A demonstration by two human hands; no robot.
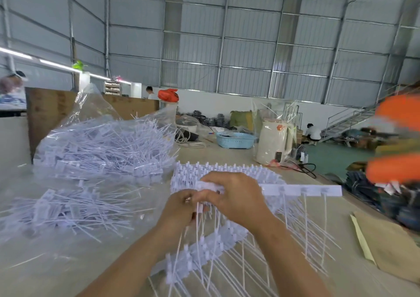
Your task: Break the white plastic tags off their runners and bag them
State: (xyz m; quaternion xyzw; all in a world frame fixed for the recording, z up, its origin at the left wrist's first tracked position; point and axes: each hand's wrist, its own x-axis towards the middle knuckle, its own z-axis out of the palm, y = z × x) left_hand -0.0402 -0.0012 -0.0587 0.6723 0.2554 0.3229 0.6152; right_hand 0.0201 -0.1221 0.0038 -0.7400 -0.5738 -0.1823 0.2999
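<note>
Table: a long pale worktop (227, 151) runs away from the person into the hall, and everything below lies on it.
Clear bag: a big transparent bag (102, 142) sits on the left, its mouth gaping up and toward the back, stuffed with loose white tags whose thin tails poke out every way.
Loose pile: a flatter heap of broken-off tags (66, 208) lies on the table in front of the bag, left of the hands, tails fanned mostly left to right.
Stacked runners: a bundle of uncut runners (204, 258) lies under and ahead of the forearms, its strips slanting from lower left up to the right, tails trailing toward the lower right.
Held runner: one white runner (302, 190) is lifted above the stack, its long axis nearly level and pointing right, with the tag tails hanging down off it.
Right hand: the right hand (231, 194) is curled over the runner's left end, gripping it from above.
Left hand: the left hand (181, 208) sits just beside the right, fingers pinched on a tag at that same end.
Kettle: a cream kettle (272, 144) in plastic wrap stands well back on the right.
Basket: a blue basket (235, 140) sits just left of the kettle.
</note>
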